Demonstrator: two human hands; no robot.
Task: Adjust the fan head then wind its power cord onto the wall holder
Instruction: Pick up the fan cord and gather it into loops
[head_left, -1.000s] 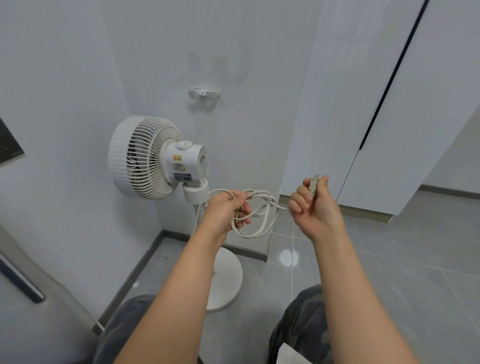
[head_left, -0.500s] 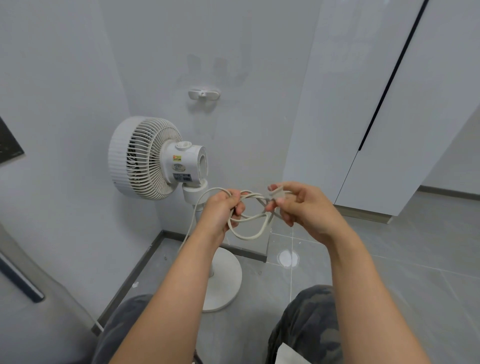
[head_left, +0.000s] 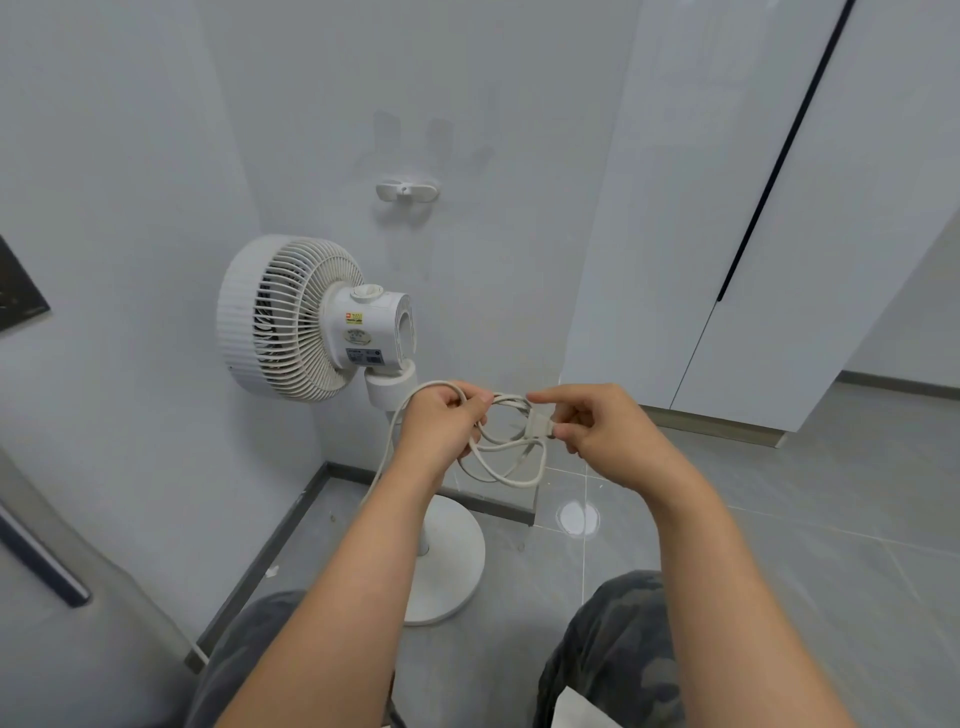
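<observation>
A white pedestal fan (head_left: 291, 317) stands in the corner, its head turned left toward the side wall. Its off-white power cord (head_left: 511, 467) is gathered into a few loops in front of the fan's neck. My left hand (head_left: 441, 426) grips the top of those loops. My right hand (head_left: 602, 434) pinches the plug (head_left: 540, 423) at the cord's free end, close beside the loops. The white wall holder (head_left: 408, 190) is fixed to the back wall above the fan, with nothing wound on it.
The fan's round base (head_left: 452, 561) sits on the grey tiled floor just ahead of my knees. White cupboard doors (head_left: 753, 208) fill the right side. A grey panel with a dark handle (head_left: 41, 561) leans in at the lower left.
My right hand has swung left with the plug, from a raised fist apart from the coil to a pinch right beside the loops. The left hand has kept its hold.
</observation>
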